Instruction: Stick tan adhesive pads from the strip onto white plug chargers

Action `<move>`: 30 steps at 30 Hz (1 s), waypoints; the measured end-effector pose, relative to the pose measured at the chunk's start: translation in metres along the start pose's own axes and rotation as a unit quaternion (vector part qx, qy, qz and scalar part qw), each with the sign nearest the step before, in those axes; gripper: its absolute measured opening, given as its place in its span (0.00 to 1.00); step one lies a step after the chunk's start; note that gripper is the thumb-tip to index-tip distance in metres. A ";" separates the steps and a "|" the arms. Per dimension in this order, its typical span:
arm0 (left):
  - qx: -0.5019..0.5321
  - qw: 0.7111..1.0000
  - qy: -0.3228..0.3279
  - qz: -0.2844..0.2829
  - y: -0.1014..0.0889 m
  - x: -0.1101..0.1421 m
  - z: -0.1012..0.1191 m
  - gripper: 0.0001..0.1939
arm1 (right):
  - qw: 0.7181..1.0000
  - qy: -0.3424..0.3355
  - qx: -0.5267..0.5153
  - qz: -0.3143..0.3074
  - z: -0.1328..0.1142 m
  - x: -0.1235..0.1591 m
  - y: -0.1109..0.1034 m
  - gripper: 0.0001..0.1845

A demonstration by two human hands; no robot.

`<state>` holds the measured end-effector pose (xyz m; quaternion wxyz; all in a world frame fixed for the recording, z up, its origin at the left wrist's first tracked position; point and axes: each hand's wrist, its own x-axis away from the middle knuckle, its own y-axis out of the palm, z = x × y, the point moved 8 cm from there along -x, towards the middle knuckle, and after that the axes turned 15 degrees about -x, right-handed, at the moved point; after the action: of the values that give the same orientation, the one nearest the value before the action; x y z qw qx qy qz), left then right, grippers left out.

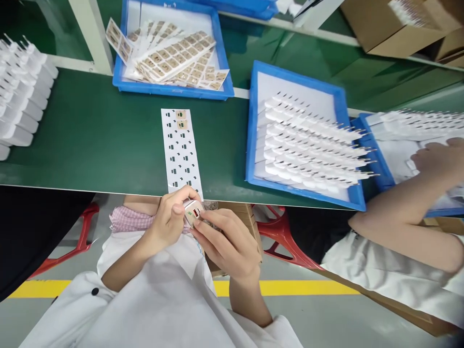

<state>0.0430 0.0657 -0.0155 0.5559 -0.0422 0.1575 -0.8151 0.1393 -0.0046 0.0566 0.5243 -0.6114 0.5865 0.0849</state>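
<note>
Above my lap, at the table's front edge, my left hand grips a small white charger, its face with a dark red port turned up. My right hand is closed at the charger's other side, thumb and fingertips pressed on that face. Whether a small sticker lies under those fingertips is hidden. Just beyond my hands a white sticker sheet lies on the green table, mostly peeled, with a couple of tan stickers left at its far end.
A blue tray at the back holds many tan sticker sheets. To the right, another blue tray carries rows of white chargers with pins up. More white units stand far left. A co-worker's arm reaches in at right.
</note>
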 end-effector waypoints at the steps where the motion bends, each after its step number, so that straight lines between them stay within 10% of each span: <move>1: -0.006 1.000 0.005 0.005 -0.002 0.001 0.002 0.43 | 1.000 0.009 -0.005 0.003 -0.001 0.000 0.000 0.11; 30: 0.011 0.999 -0.012 -0.034 0.002 0.002 0.001 0.40 | 0.882 0.375 -0.283 -0.018 0.042 -0.005 0.004 0.11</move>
<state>0.0441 0.0626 -0.0151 0.5299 -0.0513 0.1404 -0.8348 0.1560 0.0309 0.0398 0.0711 -0.7306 0.6791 0.0025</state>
